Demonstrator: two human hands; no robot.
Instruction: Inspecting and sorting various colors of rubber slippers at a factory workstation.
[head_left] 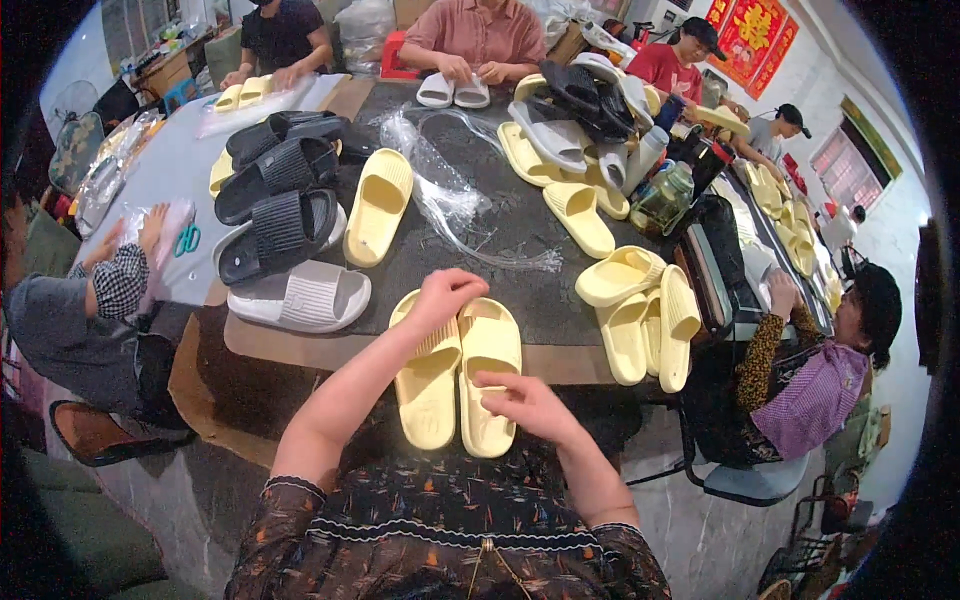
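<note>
A pair of pale yellow slide sandals lies at the table's near edge, toes away from me: the left slide (428,390) and the right slide (490,425). My left hand (448,298) is over their toe ends, its fingers bent together in a pinch. Anything between those fingertips is too small or hidden to make out. My right hand (530,405) is at the right slide, index finger stretched over its footbed just behind the strap, the other fingers loosely apart. It holds nothing that I can see.
Grey and black slides (290,230) are piled at left, beside a lone yellow slide (380,205). Clear plastic ties (450,190) lie mid-table. More yellow slides (627,325) sit at right, with a glass jar (662,195) behind. Several other people work around the table.
</note>
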